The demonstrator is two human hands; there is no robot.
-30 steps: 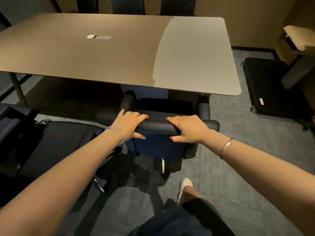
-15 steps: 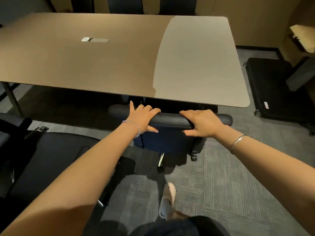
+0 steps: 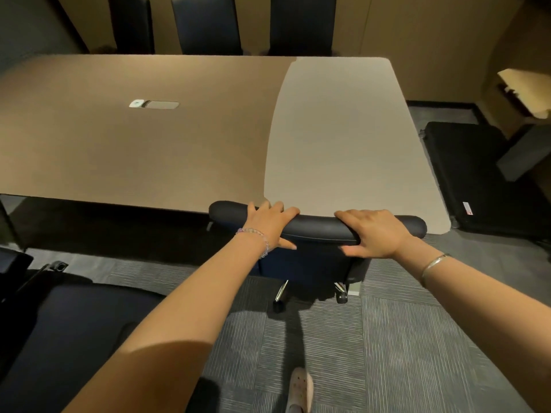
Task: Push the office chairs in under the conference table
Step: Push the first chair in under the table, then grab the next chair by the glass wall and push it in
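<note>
A dark blue office chair point(image 3: 316, 228) stands at the near edge of the tan conference table point(image 3: 179, 138), its seat and armrests hidden beneath the tabletop. Only the padded top of its backrest, the back panel and the wheeled base show. My left hand point(image 3: 269, 223) grips the backrest top left of centre. My right hand point(image 3: 374, 234) grips it right of centre. A second dark chair point(image 3: 68, 332) stands away from the table at the lower left.
Three dark chair backs point(image 3: 205, 23) line the table's far side. A black wheeled case point(image 3: 477, 180) lies on the carpet to the right, below a cardboard box point(image 3: 524, 90). A cable hatch point(image 3: 155, 104) sits in the tabletop. My shoe point(image 3: 299, 389) is on the carpet.
The chair has rolled forward under the table with both hands on its backrest; seat and armrests, visible a second ago, are now hidden. I have stepped closer.
</note>
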